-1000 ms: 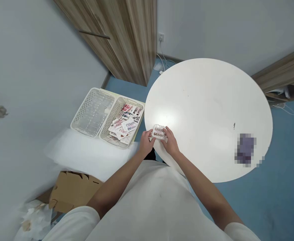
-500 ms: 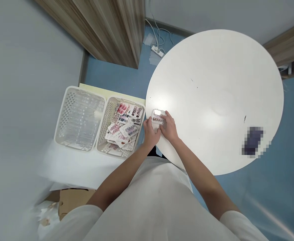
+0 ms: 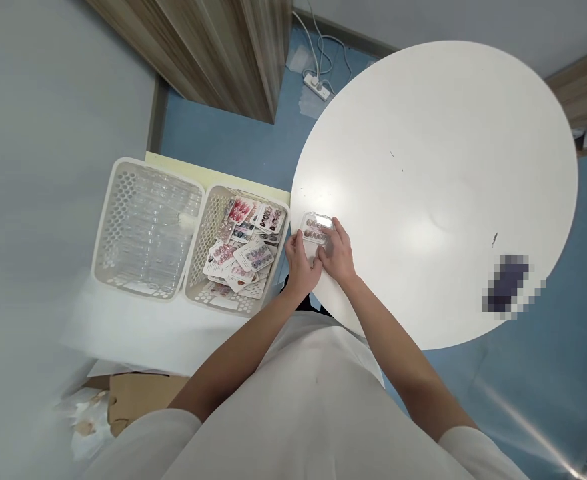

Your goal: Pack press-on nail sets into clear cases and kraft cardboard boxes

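A small clear case (image 3: pixel 315 235) with rows of pinkish nail pieces inside lies at the near left edge of the round white table (image 3: pixel 438 153). My left hand (image 3: pixel 301 268) grips its lower left side, thumb and fingers at the edge. On its right side, my right hand (image 3: pixel 338 252) holds the case too, fingers reaching over its surface. To the left, a white basket (image 3: pixel 189 280) holds many cards of coloured nails (image 3: pixel 254 256). Another white basket (image 3: pixel 98 247), farther left, contains stacked clear plastic cases (image 3: pixel 158 227).
A dark pixelated object (image 3: pixel 507 283) lies near the table's right edge. Behind the table's left side, a power strip (image 3: pixel 316 87) with cables rests on the blue floor. A cardboard box (image 3: pixel 141 400) stands low at the left, beside a plastic bag (image 3: pixel 91 427).
The view has shifted slightly, so the baskets appear farther left. Both hands remain on the case, and its glare has moved, showing the nail rows more clearly.
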Motion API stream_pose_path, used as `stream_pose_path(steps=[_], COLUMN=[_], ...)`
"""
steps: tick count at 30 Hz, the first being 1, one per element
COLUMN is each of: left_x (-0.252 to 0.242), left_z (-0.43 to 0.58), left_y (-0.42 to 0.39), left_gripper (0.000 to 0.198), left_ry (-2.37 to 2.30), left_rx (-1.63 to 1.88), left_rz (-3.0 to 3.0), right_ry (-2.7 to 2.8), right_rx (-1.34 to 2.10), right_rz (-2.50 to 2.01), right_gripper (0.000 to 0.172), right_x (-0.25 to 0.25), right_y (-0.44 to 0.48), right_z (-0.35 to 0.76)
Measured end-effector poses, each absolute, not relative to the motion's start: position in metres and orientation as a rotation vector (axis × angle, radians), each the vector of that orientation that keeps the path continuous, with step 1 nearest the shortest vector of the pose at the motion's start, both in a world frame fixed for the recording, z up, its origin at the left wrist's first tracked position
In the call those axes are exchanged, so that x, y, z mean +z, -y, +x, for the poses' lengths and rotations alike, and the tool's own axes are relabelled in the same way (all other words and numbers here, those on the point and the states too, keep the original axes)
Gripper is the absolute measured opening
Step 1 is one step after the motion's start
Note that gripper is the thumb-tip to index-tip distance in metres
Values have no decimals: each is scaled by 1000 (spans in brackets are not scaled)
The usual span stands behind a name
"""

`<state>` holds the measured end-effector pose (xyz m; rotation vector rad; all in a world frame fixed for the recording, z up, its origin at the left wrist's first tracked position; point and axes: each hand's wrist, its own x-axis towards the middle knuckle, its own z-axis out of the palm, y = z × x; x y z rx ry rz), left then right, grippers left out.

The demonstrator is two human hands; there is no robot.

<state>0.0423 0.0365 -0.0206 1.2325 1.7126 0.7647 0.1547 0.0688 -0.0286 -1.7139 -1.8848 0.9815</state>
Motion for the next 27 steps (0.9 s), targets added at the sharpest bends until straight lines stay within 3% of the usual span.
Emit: stream_pose_path(steps=[4, 12, 21, 27], left_x=[-23, -20, 9, 11], left_z=[46, 53, 67, 36], left_y=[-36, -12, 72, 131], left_gripper=[72, 72, 39, 35], left_ry=[-1741, -1788, -1743, -1822], left_rx=[813, 894, 882, 884], left_rz=[1220, 1079, 1063, 840], right_ry=[1894, 1857, 1805, 2009], right_rx=[984, 1093, 1220, 1445], right_rz=[-1681, -1537, -1301, -1158], right_gripper=[43, 64, 39, 29], right_x=[-31, -19, 17, 19], right_y=[-69, -39, 15, 39], right_z=[156, 175, 211, 192])
